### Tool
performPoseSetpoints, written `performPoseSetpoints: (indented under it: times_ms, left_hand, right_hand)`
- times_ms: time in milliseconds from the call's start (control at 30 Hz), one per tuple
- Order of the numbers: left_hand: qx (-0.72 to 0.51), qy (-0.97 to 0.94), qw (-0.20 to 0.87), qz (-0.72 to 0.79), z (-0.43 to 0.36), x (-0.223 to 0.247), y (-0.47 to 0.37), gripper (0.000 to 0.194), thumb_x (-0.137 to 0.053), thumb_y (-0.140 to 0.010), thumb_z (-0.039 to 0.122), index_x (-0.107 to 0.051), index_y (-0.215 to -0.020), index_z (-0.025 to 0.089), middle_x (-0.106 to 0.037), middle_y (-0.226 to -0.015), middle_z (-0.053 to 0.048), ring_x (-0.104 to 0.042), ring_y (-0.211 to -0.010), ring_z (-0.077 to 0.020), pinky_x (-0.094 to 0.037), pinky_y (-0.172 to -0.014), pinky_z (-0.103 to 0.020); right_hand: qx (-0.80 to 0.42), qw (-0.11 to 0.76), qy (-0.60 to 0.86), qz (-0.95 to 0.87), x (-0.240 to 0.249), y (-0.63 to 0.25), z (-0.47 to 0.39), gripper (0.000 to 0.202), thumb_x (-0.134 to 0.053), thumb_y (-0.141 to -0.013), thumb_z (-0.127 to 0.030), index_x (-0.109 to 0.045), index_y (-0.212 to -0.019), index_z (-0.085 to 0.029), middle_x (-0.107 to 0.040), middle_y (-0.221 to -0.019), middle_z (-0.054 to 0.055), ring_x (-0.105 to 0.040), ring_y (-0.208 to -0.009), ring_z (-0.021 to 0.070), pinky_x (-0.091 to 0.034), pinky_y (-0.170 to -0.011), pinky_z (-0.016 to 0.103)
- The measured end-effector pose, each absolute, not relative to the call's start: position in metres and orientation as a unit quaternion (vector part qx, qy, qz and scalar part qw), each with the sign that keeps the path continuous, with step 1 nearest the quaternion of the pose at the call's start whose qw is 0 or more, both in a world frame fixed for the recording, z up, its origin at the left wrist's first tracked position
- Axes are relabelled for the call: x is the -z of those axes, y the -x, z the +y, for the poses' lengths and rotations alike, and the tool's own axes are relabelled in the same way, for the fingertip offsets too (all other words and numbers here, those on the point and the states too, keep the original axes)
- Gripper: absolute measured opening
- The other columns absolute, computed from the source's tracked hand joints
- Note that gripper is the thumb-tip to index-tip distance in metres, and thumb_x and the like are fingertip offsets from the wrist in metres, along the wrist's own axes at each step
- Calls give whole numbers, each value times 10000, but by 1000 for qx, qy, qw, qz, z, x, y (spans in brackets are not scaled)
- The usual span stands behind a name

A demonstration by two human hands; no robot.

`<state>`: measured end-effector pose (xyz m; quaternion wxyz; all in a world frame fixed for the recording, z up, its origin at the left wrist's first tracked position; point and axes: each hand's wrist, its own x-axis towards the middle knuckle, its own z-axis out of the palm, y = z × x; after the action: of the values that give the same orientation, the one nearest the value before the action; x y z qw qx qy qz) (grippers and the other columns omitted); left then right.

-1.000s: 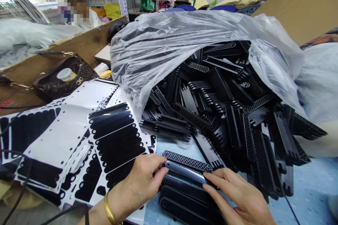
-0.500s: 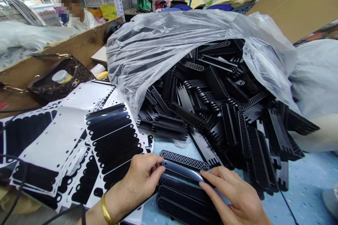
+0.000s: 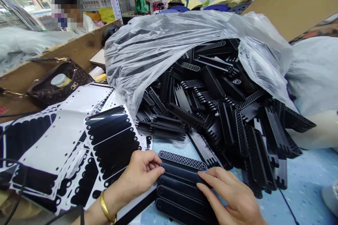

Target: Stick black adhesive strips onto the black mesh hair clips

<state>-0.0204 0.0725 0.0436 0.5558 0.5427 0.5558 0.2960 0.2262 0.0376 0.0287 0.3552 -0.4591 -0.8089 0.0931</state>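
Observation:
A glossy black adhesive strip (image 3: 181, 173) lies along the second piece in a row of long black plastic pieces (image 3: 179, 201) with rounded ends. My left hand (image 3: 145, 171), with a gold bangle at the wrist, is closed in a pinch at the strip's left end. At the other end, the thumb and forefinger of my right hand (image 3: 228, 191) close on its edge. The rearmost piece (image 3: 182, 160) shows a lattice face. To the left lies a white sheet of black strips (image 3: 113, 144), its lower part behind my left hand.
A clear plastic bag (image 3: 148, 45) spills a large heap of black plastic parts (image 3: 211, 102) onto the blue speckled table (image 3: 303, 190). More sheets (image 3: 63, 130) cover the left side, by a brown handbag (image 3: 58, 81). Beyond a cardboard wall sits a person (image 3: 81, 23).
The strip, raised and shining before, now lies flatter on the black piece. Both hands stay at its ends, with only slight movement. The view has shifted a little.

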Motion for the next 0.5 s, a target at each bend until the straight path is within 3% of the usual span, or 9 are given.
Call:
performPoseSetpoints:
  times_ms: [200,500]
  left_hand:
    - [-306,-532,570,546,78,-39,18,139,-645,-650,268,-574,-577,175,-448,-479,63,-409,-464,-89,-334,-461,-203]
    - [-318,-551,532,558,76,-30,16,258,-608,-733,352,-533,-548,188,-479,-456,36,-479,-440,-115,-341,-450,-221]
  right_hand:
    - [-91,360,448,-813,-29,-226,38,174,-578,-904,-127,-700,-1018,-176,-643,-773,34,-631,-668,144,-506,-588,260]
    - [-89,368,460,-803,-28,-224,38,150,-582,-914,-160,-718,-973,-184,-645,-750,22,-627,-650,139,-494,-583,259]
